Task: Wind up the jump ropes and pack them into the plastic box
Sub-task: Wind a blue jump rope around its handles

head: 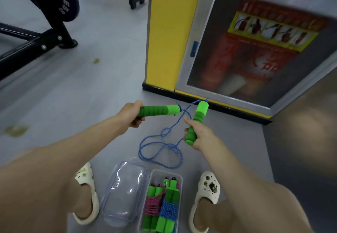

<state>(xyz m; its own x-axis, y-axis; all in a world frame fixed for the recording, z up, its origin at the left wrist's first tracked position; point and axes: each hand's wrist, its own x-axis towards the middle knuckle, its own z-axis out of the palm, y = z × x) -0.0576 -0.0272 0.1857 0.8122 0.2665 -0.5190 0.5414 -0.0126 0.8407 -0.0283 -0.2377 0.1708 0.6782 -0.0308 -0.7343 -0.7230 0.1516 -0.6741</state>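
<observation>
My left hand (132, 113) grips one green foam handle (160, 110) of a jump rope, held level and pointing right. My right hand (197, 134) grips the other green handle (197, 118), held nearly upright. Between the two handles hangs the blue speckled rope (160, 148), which droops in loose tangled loops above the grey floor. Down between my feet stands the clear plastic box (179, 181). Inside it lie two wound ropes with green handles, one pink (154, 202) and one blue (168, 208).
The box's clear lid (125, 190) lies on the floor left of the box. My feet wear cream clogs (87, 192) on either side. A yellow pillar (169, 32) and a glass-fronted cabinet (255, 46) stand ahead; black gym equipment (36, 37) is at far left.
</observation>
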